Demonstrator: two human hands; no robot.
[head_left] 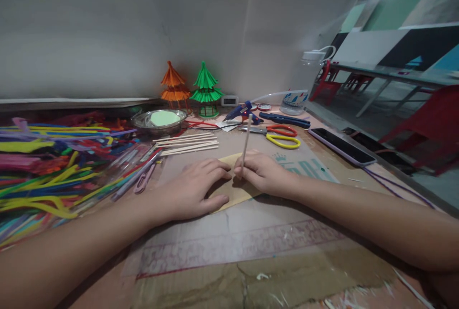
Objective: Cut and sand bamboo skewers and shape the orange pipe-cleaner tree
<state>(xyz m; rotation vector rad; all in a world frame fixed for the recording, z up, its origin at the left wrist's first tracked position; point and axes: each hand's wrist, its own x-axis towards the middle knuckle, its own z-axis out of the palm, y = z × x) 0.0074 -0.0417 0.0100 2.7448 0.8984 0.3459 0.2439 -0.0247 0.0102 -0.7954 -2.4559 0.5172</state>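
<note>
My right hand [258, 169] pinches a thin wooden stick [246, 141], which stands nearly upright with its lower end hidden by the fingers. My left hand [201, 187] rests with fingers and thumb apart on a flat yellow sheet [238, 198]. Both hands partly cover this sheet, and its material I cannot make out. Just beyond my left hand several pale wooden sticks [188, 142] lie side by side. The sheet lies on a clear plastic covering [215, 232] over the work surface.
Coloured pipe cleaners [46, 170] fill the left side. At the back are a metal bowl [159, 125], orange [174, 84] and green [207, 89] tree models, and a blue glue gun [241, 112]. Scissors [283, 137], a phone [340, 146] and a water bottle [299, 82] stand or lie rightward.
</note>
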